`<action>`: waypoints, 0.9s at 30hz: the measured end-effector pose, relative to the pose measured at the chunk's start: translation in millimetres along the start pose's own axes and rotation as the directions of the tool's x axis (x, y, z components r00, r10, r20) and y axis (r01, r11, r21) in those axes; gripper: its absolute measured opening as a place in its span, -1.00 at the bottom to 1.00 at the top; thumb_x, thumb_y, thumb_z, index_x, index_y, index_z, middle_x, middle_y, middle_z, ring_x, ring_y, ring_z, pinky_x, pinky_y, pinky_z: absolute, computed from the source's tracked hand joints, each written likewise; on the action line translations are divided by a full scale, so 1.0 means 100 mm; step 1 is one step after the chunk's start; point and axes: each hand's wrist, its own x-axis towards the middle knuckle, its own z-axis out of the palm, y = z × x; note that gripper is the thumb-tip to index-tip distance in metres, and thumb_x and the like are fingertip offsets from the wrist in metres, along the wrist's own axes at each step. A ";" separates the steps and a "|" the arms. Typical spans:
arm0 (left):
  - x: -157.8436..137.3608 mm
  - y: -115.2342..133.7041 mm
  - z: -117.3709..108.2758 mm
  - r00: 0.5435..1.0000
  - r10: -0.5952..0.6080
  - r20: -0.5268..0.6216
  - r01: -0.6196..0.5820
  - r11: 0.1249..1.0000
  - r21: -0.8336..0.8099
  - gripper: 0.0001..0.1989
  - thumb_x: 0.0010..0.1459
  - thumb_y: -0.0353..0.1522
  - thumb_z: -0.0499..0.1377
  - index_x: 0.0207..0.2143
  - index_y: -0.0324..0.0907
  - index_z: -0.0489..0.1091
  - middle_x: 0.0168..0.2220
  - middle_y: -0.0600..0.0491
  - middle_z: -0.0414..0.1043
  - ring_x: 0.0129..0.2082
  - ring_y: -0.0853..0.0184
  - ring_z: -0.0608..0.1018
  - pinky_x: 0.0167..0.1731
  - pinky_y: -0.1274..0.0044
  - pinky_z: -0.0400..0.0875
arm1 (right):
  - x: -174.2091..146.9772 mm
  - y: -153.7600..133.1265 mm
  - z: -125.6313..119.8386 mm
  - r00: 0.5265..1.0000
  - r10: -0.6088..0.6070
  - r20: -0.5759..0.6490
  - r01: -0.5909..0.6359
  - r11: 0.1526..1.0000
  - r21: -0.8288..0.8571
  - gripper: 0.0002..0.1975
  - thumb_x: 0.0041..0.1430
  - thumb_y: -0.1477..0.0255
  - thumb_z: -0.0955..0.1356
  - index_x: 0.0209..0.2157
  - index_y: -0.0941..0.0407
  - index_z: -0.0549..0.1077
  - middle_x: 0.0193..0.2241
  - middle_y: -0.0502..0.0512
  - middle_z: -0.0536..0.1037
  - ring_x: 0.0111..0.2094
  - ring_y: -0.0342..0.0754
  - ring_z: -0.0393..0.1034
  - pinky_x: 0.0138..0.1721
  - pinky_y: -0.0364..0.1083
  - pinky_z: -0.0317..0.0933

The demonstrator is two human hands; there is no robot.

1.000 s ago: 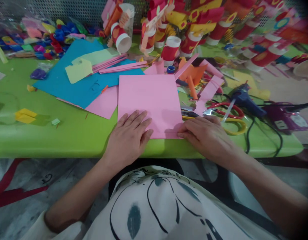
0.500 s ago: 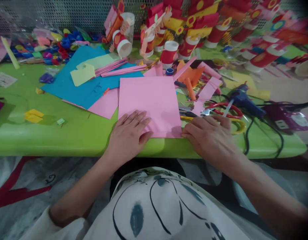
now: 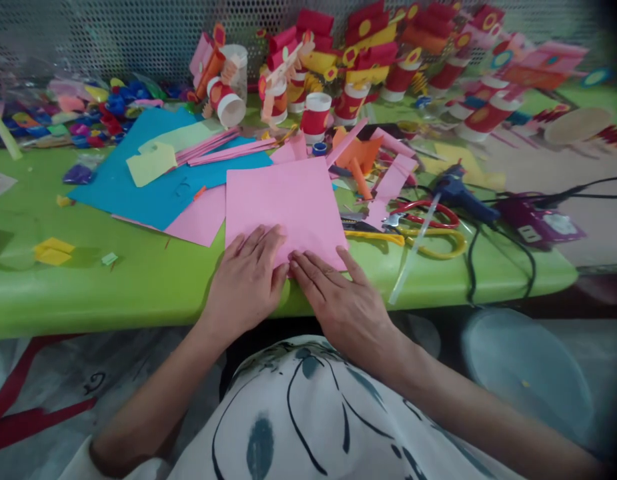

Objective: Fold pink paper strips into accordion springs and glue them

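The pink sheet (image 3: pixel 285 200) lies flat on the green table (image 3: pixel 148 287), close to the near edge, right in front of the person; both hands rest on its near part. The left hand (image 3: pixel 245 277) is palm down on the near left corner, its fingers flat and slightly spread; the right hand (image 3: pixel 341 297) lies palm down along the near edge, most fingers close together, the outermost one set apart toward the right corner – the two hands nearly meet in the middle.

To the left of the sheet is a big blue paper (image 3: pixel 123 167), with another pink paper (image 3: pixel 201 217) partly under it; pale green pieces (image 3: pixel 155 162) and thin pink strips (image 3: pixel 228 152) lie on top of the blue. To the right are scissors with red handles (image 3: pixel 433 212), a yellow handle (image 3: pixel 445 243) and a dark blue glue gun (image 3: pixel 463 190); a clear stick (image 3: pixel 413 257) slants across the yellow handle – its lower end near the table's edge. Behind the sheet stand red and white paper cups (image 3: pixel 317 119), among orange scraps (image 3: pixel 358 152).
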 end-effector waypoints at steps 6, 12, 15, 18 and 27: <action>-0.01 0.01 0.01 1.000 0.014 0.000 -0.014 0.999 0.033 -0.54 0.43 -0.32 -0.10 0.32 -0.13 0.21 0.40 0.02 0.17 0.42 0.15 0.18 0.37 0.18 0.06 | -0.32 -0.01 -0.06 0.989 0.144 -0.033 -0.145 0.988 -0.053 -0.50 0.39 0.63 0.12 0.30 0.31 0.26 0.33 0.28 0.30 0.30 0.10 0.29 0.43 0.30 -0.41; -0.01 0.02 -0.01 1.000 0.011 0.005 -0.011 0.999 0.034 -0.54 0.41 -0.38 -0.08 0.31 -0.15 0.23 0.40 0.03 0.18 0.41 0.17 0.20 0.37 0.19 0.07 | -0.51 -0.01 -0.05 0.972 0.228 -0.055 -0.233 0.968 -0.093 -0.49 0.36 0.67 0.12 0.31 0.33 0.25 0.33 0.28 0.30 0.27 0.09 0.32 0.43 0.30 -0.48; 0.00 0.03 -0.02 1.000 0.003 0.003 -0.003 1.000 0.025 -0.55 0.40 -0.36 -0.07 0.30 -0.13 0.24 0.40 0.03 0.19 0.40 0.16 0.22 0.36 0.18 0.09 | -0.54 0.00 -0.10 0.966 0.239 -0.097 -0.248 0.964 -0.097 -0.52 0.36 0.66 0.16 0.27 0.30 0.31 0.28 0.26 0.38 0.21 0.12 0.41 0.42 0.35 -0.47; 0.01 0.03 -0.02 1.000 0.000 -0.009 0.000 1.000 0.011 -0.54 0.40 -0.32 -0.04 0.30 -0.12 0.23 0.39 0.00 0.20 0.40 0.15 0.24 0.35 0.18 0.10 | -0.54 0.05 -0.21 0.939 0.295 -0.177 -0.311 0.948 -0.068 -0.56 0.33 0.63 0.26 0.21 0.23 0.39 0.17 0.22 0.53 0.13 0.15 0.48 0.41 0.40 -0.36; 0.00 -0.03 0.01 0.999 -0.021 -0.037 0.020 0.999 -0.027 -0.29 0.23 -0.41 0.07 0.41 -0.25 -0.01 0.36 -0.21 0.23 0.36 0.11 0.31 0.32 0.19 0.17 | 0.02 -0.14 0.07 0.995 0.035 -0.094 -0.009 0.965 0.263 -0.30 0.38 0.13 0.26 0.32 0.37 0.24 0.33 0.36 0.29 0.37 0.13 0.16 0.39 0.20 0.05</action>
